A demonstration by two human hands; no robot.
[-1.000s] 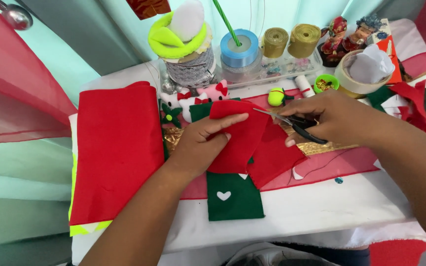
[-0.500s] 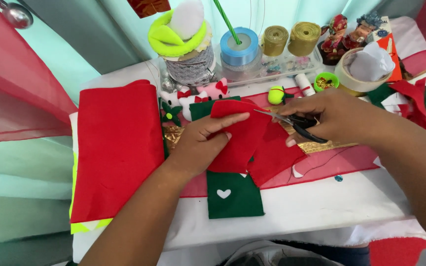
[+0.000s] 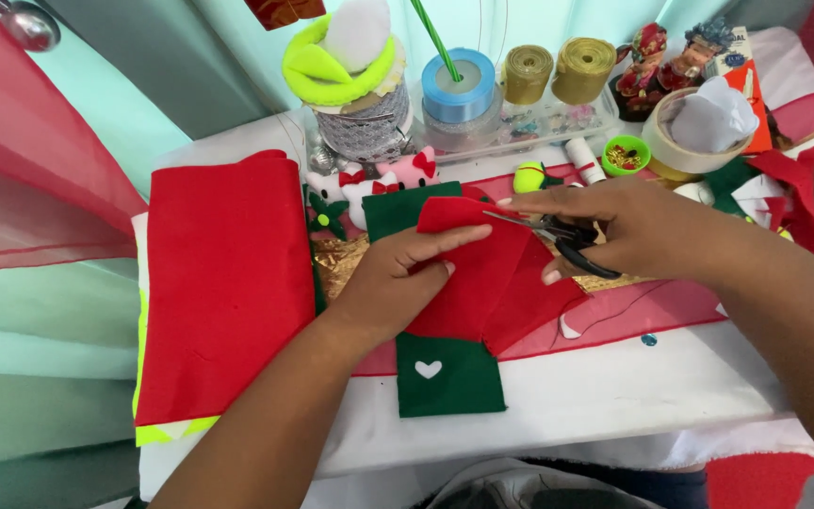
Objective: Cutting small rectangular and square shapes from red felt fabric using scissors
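Note:
My left hand (image 3: 398, 283) presses down on a folded piece of red felt (image 3: 482, 283) at the middle of the table, its fingers pinching the felt's upper edge. In my right hand (image 3: 633, 231) are black-handled scissors (image 3: 558, 236), their blades pointing left into the top of the red felt. Under the red piece lies a green felt shape (image 3: 449, 377) with a small white heart on it. More green felt (image 3: 393, 207) shows behind the red piece.
A thick stack of red felt sheets (image 3: 228, 283) lies at the left on the white table (image 3: 614, 386). Ribbon spools (image 3: 463, 90), a tape roll (image 3: 680, 151), a small green cup (image 3: 626, 154) and figurines (image 3: 671, 57) crowd the back. Red and green scraps (image 3: 803, 188) lie right.
The scissors have edged slightly further left along the red felt. Both hands otherwise stay in place.

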